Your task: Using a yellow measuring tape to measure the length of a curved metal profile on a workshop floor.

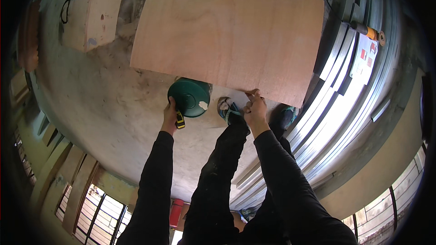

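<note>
Holding a black-and-yellow tape measure [180,120] in the left hand [170,115], centre-left; curling the right hand [256,110], hold unclear, at the plywood sheet [229,34]; leaving printed paper [363,59], upper right, unreadable.

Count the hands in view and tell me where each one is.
2. The left hand is beside the green round object, at a yellow-and-black tape measure; the right hand is at the wooden sheet's near edge. No others show.

Flat plywood sheet [227,31], yellow-black tape measure [180,120] beside round green object [187,96]
</note>
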`<control>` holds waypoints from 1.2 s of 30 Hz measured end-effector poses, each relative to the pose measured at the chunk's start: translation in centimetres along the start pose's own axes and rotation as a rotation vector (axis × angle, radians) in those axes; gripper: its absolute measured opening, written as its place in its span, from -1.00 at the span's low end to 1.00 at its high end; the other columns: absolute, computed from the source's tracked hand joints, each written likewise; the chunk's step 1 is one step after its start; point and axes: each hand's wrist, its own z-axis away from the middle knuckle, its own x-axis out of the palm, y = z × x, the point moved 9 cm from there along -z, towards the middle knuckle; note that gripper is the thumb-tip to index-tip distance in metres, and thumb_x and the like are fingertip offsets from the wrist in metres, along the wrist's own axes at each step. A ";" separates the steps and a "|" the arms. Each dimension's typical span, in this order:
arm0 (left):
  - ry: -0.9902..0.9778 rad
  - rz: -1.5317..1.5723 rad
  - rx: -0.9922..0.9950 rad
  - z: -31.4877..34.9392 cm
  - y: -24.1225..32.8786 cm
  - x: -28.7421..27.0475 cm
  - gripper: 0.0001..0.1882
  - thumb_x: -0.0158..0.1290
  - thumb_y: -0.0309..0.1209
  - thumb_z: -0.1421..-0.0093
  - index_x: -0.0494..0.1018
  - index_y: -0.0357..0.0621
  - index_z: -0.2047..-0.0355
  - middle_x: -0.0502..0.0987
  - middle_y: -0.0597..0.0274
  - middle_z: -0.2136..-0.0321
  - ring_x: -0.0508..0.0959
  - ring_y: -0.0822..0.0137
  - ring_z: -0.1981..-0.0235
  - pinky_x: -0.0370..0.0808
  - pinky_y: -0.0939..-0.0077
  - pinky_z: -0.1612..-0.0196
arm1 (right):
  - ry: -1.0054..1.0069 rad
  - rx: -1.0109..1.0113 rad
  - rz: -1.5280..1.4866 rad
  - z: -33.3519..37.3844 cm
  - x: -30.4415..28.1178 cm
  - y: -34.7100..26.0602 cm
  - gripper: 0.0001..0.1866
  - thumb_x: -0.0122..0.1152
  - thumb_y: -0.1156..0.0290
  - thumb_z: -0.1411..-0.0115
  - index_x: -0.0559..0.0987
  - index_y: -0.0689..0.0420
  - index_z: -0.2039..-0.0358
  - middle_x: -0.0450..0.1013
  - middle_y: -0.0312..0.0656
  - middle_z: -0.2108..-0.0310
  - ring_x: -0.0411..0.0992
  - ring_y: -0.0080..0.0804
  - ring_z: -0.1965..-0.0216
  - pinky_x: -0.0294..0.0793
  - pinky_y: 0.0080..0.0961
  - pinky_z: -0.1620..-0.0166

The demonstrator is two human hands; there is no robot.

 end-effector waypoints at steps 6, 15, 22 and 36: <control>0.048 0.012 0.010 0.1 0.3 0.3 -0.16 -0.22 0.27 -0.21 0.25 -0.30 -0.13 0.48 0.20 0.17 0.48 0.41 0.28 0.45 0.49 0.24 | 0.056 -0.032 0.028 -1.0 -0.7 -0.6 -0.84 0.00 0.24 -0.32 0.34 0.03 0.29 0.47 -0.12 0.35 0.06 -0.66 0.73 0.09 -0.63 0.68; 0.024 -0.075 0.048 0.3 2.1 0.0 -0.17 -0.22 0.26 -0.23 0.23 -0.30 -0.16 0.45 0.12 0.06 0.48 0.34 0.16 0.44 0.47 0.15 | 0.023 -0.054 0.033 -0.5 -0.3 -1.0 -0.84 0.01 0.23 -0.32 0.34 0.01 0.28 0.46 -0.15 0.36 0.07 -0.66 0.73 0.09 -0.65 0.67; 0.041 -0.198 0.093 -0.6 4.1 -1.1 -0.18 -0.22 0.21 -0.25 0.18 -0.29 -0.21 0.41 0.07 -0.01 0.46 0.29 0.09 0.41 0.46 0.08 | 0.015 -0.051 0.010 -0.6 -0.4 -0.1 -0.83 0.01 0.20 -0.32 0.36 0.01 0.28 0.44 -0.17 0.35 0.06 -0.67 0.72 0.07 -0.66 0.67; 0.049 -0.174 0.032 0.2 4.4 -0.7 -0.19 -0.20 0.21 -0.25 0.19 -0.29 -0.20 0.40 0.08 -0.03 0.44 0.29 0.07 0.40 0.42 0.06 | 0.042 -0.060 0.025 -1.1 -0.6 -0.7 -0.81 0.02 0.18 -0.31 0.34 0.00 0.31 0.45 -0.20 0.37 0.05 -0.67 0.74 0.07 -0.65 0.66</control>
